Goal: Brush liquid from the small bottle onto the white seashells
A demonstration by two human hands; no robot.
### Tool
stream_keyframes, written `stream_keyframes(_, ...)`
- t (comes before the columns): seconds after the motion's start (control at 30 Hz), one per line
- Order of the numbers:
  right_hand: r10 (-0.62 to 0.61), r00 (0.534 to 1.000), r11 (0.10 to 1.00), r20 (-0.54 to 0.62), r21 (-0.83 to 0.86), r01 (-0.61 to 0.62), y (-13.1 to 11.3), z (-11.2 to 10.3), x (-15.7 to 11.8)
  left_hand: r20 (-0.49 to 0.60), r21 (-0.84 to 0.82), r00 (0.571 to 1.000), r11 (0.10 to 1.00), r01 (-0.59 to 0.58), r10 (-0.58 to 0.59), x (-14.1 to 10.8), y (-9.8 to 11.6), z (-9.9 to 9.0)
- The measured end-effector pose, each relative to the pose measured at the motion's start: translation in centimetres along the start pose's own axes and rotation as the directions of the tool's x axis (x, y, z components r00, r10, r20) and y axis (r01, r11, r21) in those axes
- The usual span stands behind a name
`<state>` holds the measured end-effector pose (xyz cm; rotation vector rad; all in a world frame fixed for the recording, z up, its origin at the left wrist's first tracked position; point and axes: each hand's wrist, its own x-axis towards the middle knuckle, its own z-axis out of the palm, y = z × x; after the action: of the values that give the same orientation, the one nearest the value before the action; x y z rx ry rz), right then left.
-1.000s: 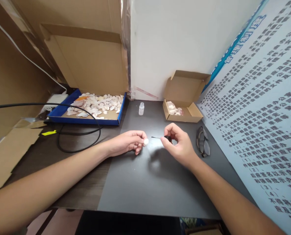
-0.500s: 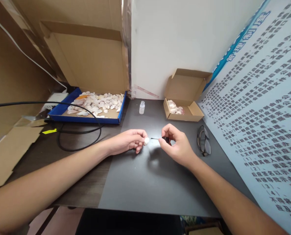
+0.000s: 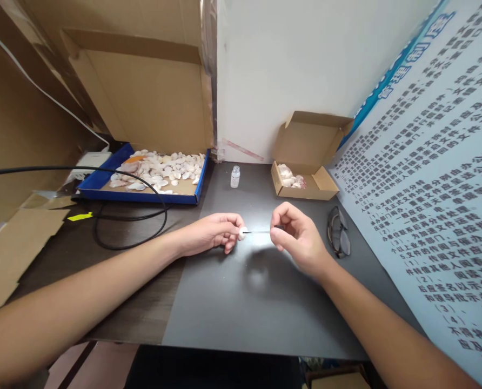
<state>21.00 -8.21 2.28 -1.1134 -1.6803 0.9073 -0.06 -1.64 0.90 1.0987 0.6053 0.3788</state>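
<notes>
My left hand (image 3: 214, 233) pinches a small white seashell (image 3: 241, 235) between thumb and fingertips. Held by its black cap in my right hand (image 3: 300, 237) is a brush applicator (image 3: 259, 232) with a thin stem. Its dark tip points left and overlaps the shell; whether it touches the surface is hard to tell. The fingers largely cover the cap. Behind the hands, a small clear bottle (image 3: 235, 178) with a white label stands upright, uncapped.
At back left, a blue-sided box (image 3: 144, 199) holds many shells. A smaller cardboard box (image 3: 306, 192) with shells stands at back right. Folded glasses (image 3: 338, 232) lie right of my right hand. A black cable (image 3: 131, 247) loops on the left, near a yellow tag (image 3: 80, 216).
The brush tip has come onto the shell from just right of it. My right hand has shifted slightly right and turned, hiding more of the cap. My left hand stays put.
</notes>
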Motion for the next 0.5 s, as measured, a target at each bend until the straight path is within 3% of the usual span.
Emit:
stream_keyframes(0.17,-0.017,0.998,0.973,-0.059,-0.23,0.003,0.03,0.29,-0.06,0.0,0.011,1.0,1.0,0.003,-0.003,-0.03,-0.02,0.02)
stream_keyframes(0.33,-0.036,0.999,0.999,-0.011,-0.035,0.036,-0.23,0.16,-0.14,0.002,0.011,1.0,1.0,-0.002,0.002,-0.08,-0.08,0.02)
stream_keyframes(0.5,-0.002,0.998,0.972,-0.07,-0.233,-0.014,0.0,0.21,-0.1,-0.002,0.006,1.0,1.0,0.001,-0.001,-0.09,0.0,0.08)
